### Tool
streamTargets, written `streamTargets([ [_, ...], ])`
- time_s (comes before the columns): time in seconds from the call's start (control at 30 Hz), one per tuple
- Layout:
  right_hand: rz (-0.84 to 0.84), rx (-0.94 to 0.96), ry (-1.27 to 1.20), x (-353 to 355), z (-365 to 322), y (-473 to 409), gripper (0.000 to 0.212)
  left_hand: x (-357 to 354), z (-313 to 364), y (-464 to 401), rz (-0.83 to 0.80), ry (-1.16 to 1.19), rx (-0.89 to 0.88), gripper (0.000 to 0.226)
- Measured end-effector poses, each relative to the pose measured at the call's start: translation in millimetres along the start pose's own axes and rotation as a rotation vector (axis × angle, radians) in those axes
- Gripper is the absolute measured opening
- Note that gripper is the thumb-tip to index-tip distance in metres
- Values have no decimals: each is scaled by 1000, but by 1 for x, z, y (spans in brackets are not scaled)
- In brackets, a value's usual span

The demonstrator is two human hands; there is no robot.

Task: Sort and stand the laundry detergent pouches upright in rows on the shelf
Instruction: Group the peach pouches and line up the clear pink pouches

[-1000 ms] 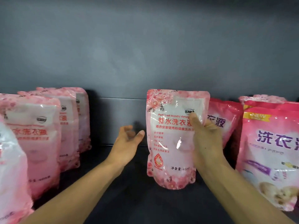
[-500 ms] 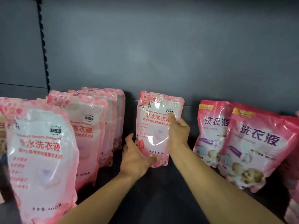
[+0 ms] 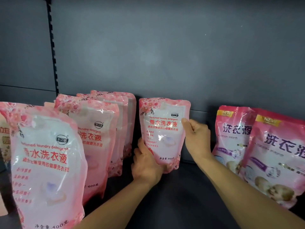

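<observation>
Row of pale pink pouches [image 3: 92, 142] stands to my left, darker pink pouches [image 3: 270, 154] lean on the right (gap btwn them). Dark shelf [image 3: 189, 195], grey back wall [image 3: 165, 55]. My left hand [image 3: 146, 164] cups the held pouch [image 3: 162, 134] at its bottom corner, right hand [image 3: 196, 138] pinches its side edge; it's upright near the wall.
</observation>
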State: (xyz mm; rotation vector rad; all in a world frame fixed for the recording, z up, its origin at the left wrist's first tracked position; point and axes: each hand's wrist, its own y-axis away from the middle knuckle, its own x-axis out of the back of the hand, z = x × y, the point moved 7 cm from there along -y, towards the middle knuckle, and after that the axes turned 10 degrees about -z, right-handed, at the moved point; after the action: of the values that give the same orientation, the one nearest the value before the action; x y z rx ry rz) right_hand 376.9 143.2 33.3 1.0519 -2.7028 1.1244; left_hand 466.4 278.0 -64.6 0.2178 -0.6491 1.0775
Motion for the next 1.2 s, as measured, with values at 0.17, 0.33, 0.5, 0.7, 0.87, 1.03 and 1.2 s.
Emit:
streamTargets([
  [0.17, 94, -30, 56, -3, 10, -4, 50, -2, -4, -9, -27, -24, 10, 125],
  [0.33, 132, -38, 61, -5, 10, -5, 49, -4, -2, -9, -20, -13, -21, 119],
  [0.5, 112, -50, 22, -3, 11, -2, 47, -5, -3, -7, -10, -26, -23, 119],
  [0.7, 52, -64, 42, -2, 6, 2, 41, -5, -3, -9, -17, -30, -26, 119],
  [0.87, -3, -76, 124, 0, -3, 4, 44, -3, -2, -6, -26, -40, -29, 116],
  [1.03, -117, -138, 182, 3, -7, 9, 22, -1, 1, 3, -79, -11, -7, 117],
  [1.2, -157, -150, 248, 31, -29, 33, 48, 16, 25, 33, -31, -53, -100, 101],
])
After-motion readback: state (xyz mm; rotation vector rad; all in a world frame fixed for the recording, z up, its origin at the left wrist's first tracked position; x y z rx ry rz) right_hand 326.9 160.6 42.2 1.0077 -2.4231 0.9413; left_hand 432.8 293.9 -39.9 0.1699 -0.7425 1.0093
